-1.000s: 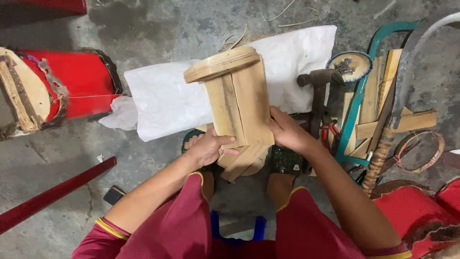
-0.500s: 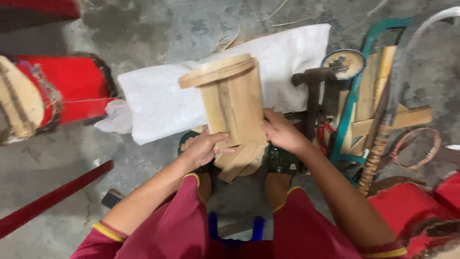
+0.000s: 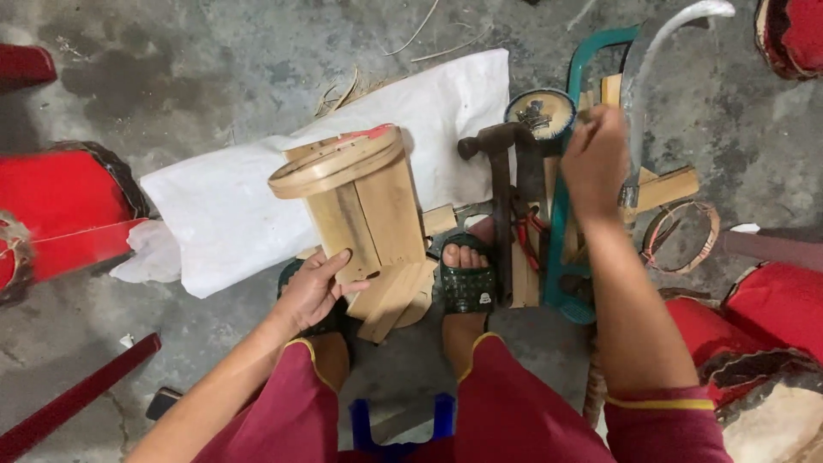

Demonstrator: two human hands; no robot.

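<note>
A wooden drum shell is held tilted above a concrete floor, gripped on its lower staves by the left hand, whose fingers are pressed flat against the wood and wrapped round its near edge. The shell's round rim is turned up and away from the body, its lower end splayed between two feet in dark green sandals. Behind the shell a white sack is spread on the floor, with straw-like scraps seen at the sack's far edge. To the right of the shell a hammer is laid with its head pointing away, beside it a round tin holding small metal parts. Further right of the shell the right hand is raised over a clutter of wood offcuts and a teal saw frame; its fingers are clenched, though what is grasped cannot be told. A curved blade is seen just beyond that hand. Red drum bodies are placed well left of the shell, and others at the far right. A blue stool is visible below the shell, between the knees
</note>
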